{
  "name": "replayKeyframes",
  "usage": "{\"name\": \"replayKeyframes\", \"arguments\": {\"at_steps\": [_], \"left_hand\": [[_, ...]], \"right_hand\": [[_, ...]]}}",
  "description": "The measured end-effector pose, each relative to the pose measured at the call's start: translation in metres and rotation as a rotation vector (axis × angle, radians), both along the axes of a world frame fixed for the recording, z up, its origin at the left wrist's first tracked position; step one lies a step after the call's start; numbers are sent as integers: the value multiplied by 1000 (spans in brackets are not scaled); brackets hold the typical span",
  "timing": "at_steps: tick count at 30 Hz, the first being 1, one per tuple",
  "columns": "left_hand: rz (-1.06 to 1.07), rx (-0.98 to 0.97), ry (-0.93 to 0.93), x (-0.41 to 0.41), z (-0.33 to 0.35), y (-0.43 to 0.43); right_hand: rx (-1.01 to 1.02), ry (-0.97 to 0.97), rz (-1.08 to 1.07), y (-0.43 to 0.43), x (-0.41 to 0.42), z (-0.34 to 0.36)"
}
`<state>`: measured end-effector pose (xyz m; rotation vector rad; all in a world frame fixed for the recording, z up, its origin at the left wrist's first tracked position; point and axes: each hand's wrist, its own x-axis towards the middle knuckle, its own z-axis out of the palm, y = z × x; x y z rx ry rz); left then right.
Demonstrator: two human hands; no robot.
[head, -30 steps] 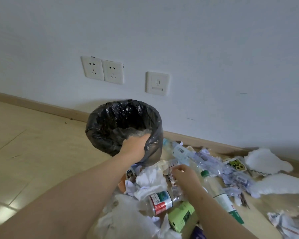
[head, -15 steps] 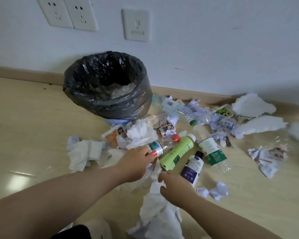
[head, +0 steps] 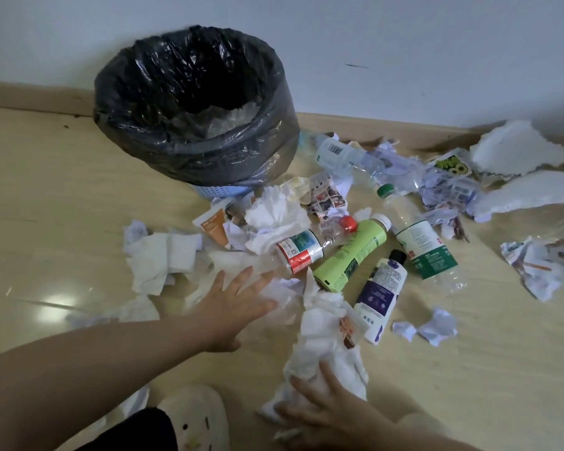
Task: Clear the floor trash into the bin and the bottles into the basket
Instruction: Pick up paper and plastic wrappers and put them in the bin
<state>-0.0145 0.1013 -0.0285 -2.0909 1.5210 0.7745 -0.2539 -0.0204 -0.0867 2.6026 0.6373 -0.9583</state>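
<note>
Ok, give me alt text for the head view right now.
Two bare hands reach into litter on a wooden floor: the left hand lies flat on crumpled tissue, the right hand rests on a white tissue wad. Beyond lie several plastic bottles and a black-lined bin by the wall.

Bare forearms (head: 79, 369), dark trouser leg (head: 137, 431), cream perforated clog (head: 192, 418)

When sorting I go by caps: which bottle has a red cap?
The clear bottle with the red-and-white label, lying beside the green bottle; the other visible caps are white, green or black.
</note>
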Motion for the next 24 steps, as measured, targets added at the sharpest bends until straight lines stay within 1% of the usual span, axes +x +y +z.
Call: {"name": "replayKeyframes", "arguments": {"at_steps": [1, 2, 4, 5, 7, 9, 11, 16, 19, 22, 24], "left_hand": [[9, -1, 2, 0, -2, 0], [15, -9, 5, 0, -4, 0], [28, -45, 7, 1, -7, 1], [35, -72, 8, 0, -8, 0], [40, -110, 2, 0, -10, -2], [46, -122, -1, 1, -13, -6], [92, -166, 26, 6, -14, -14], [292, -304, 223, 26, 3, -47], [435, -329, 332, 28, 12, -62], [487, -332, 376, 29, 20, -74], [573, -342, 439, 29, 27, -76]], "right_hand": [[98, -15, 30, -8, 12, -2], [146, 20, 20, -14, 26, 4], [264, -80, 41, -23, 39, 8], [323, -123, -4, -27, 45, 7], [341, -132, -193, -35, 64, 11], [323, -233, -342, -43, 85, 22], [305, -210, -506, -53, 104, 35], [274, -199, -707, -89, 138, 63], [228, -210, -783, -112, 147, 80], [206, -197, -883, -129, 142, 96], [161, -181, -933, -134, 134, 102]]}}
